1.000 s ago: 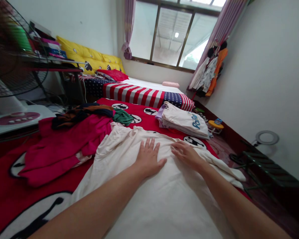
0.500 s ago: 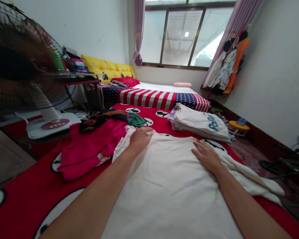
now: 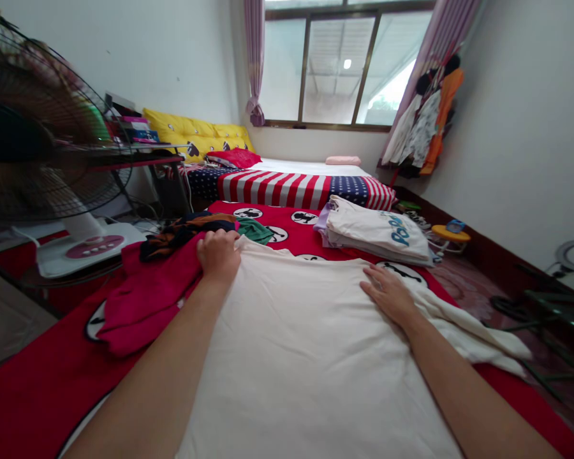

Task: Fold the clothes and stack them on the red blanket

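Observation:
A white long-sleeved shirt (image 3: 310, 344) lies spread over the red patterned blanket (image 3: 33, 376) in front of me. My left hand (image 3: 219, 255) is closed on the shirt's far left edge, pulling it out beside the crumpled pink garment (image 3: 157, 299). On the far right part of the shirt, my right hand (image 3: 390, 294) rests flat with its fingers stretched out. From there a white sleeve (image 3: 473, 331) trails to the right across the blanket's edge. The shirt's near end runs out of view.
Folded clothes (image 3: 377, 233) are stacked beyond my right hand. Dark and green clothes (image 3: 253, 231) lie at the far left. A fan (image 3: 90, 242) stands at the left. A yellow stool (image 3: 449, 233) and a dark metal frame (image 3: 559, 319) are at the right.
My left hand has moved left with the shirt's edge, spreading the cloth wider and flatter. My right hand stays on the right side of the shirt. The view has turned slightly right.

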A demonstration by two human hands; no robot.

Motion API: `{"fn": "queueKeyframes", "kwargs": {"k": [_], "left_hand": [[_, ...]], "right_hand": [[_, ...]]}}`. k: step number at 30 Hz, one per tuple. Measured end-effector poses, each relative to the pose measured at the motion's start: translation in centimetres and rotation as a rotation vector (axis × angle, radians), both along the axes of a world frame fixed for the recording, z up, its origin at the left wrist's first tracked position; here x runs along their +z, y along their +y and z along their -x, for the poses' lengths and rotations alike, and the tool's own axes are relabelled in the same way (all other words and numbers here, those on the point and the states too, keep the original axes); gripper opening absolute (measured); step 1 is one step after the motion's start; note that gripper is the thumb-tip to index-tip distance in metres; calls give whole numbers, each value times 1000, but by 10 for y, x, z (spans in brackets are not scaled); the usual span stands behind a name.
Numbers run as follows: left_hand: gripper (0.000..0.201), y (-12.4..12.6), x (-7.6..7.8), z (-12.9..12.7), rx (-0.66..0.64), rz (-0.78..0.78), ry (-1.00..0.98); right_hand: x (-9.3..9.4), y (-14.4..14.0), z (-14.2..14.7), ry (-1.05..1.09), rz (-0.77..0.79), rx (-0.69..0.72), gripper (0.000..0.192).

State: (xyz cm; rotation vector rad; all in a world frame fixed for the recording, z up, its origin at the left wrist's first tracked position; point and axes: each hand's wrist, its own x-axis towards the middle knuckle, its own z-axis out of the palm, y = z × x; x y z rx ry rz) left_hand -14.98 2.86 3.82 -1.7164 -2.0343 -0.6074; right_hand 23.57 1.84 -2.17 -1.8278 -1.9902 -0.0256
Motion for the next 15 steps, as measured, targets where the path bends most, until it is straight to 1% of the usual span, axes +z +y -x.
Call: {"fn": "queueKeyframes", "kwargs": {"k": [2,4,5,7,8,9,10,11,12,13,15], "left_hand": [[26,-2,-1,1,16,-15,26],[30,-4,0,-7,-12,-56,37],[33,-6,1,-14,-55,-92,34],[32,-9,2,-34,-207,-115,5],[30,-9,1,-44,-306,-74,-21],[30,-10,-1,-55,-408,0,-49],[32,-9,-6,-64,-499,93,-71],[35,-8,-12,-71,-564,185,-82],[39,-7,-19,-76,-594,265,-83],[44,-5,-27,-78,-594,331,-74],[57,0,-40,-78,-529,416,-56]], "right_hand": [[1,-1,1,-21,10,-7,51],[2,-1,3,-37,15,-7,51],[3,-2,3,-42,16,-5,51],[3,-2,4,-50,15,0,51],[3,-2,4,-53,15,1,51],[3,-2,4,-56,14,2,50],[3,-2,4,-57,13,2,50],[2,-2,4,-56,13,0,49],[2,-1,4,-56,16,-3,49],[1,-1,4,-56,19,-9,49],[0,0,4,-63,29,-28,50]]}}
